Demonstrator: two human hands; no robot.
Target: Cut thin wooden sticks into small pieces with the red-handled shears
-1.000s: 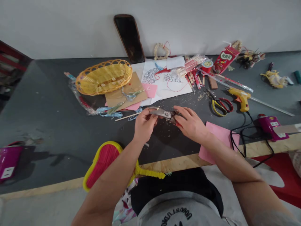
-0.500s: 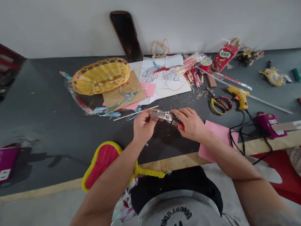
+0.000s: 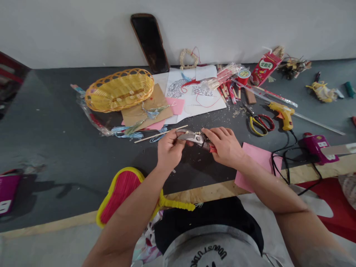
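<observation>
My right hand is closed around the red handle of metal pruning shears above the dark table. The curved blades point left, to the fingers of my left hand. Those fingers are pinched at the blade tips; what they grip is too small to make out. Small pale beads show just beyond the shears. A thin pale stick lies on the table beside my left hand, near blue tassels.
Behind my hands are a yellow basket, a leaning phone and printed paper. Scissors, a yellow glue gun and pink paper lie right. A red-and-yellow fan overhangs the front edge.
</observation>
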